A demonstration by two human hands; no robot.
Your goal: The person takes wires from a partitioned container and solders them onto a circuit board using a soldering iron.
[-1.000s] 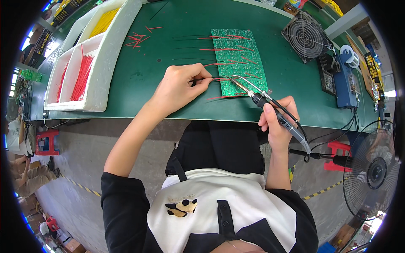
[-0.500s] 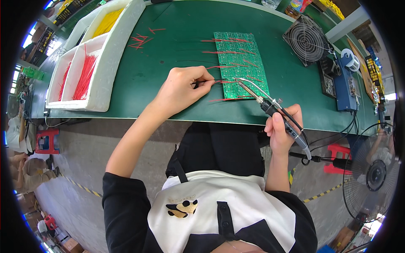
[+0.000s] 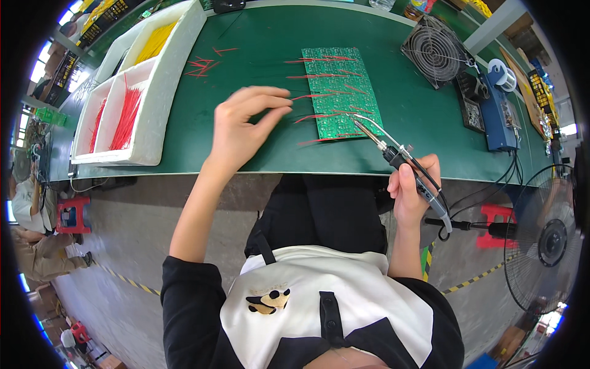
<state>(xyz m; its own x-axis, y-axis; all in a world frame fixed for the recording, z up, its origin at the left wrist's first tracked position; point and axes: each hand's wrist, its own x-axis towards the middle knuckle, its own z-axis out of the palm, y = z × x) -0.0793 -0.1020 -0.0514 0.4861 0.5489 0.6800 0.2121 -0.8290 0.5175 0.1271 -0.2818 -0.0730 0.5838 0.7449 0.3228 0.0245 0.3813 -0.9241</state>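
Note:
A green circuit board lies on the bench with thin red wires across it, their ends sticking out past its left edge. Just left of the board hovers my left hand, fingers loosely stretched and no wire visible in them; thumb and forefinger tips are close together. My right hand grips a soldering iron with a curved metal solder-feed tube along it. The iron's tip is over the board's lower right part, near a red wire; whether it touches cannot be made out.
A white foam box with red and yellow wires stands at the left. Loose red wire pieces lie beside it. Back right are a square fan and a blue soldering station with a solder spool. A standing fan is at the right.
My left hand has let go of the wire by the board's left edge and drawn back left, its fingers loosening. The soldering iron stays near the same part of the board.

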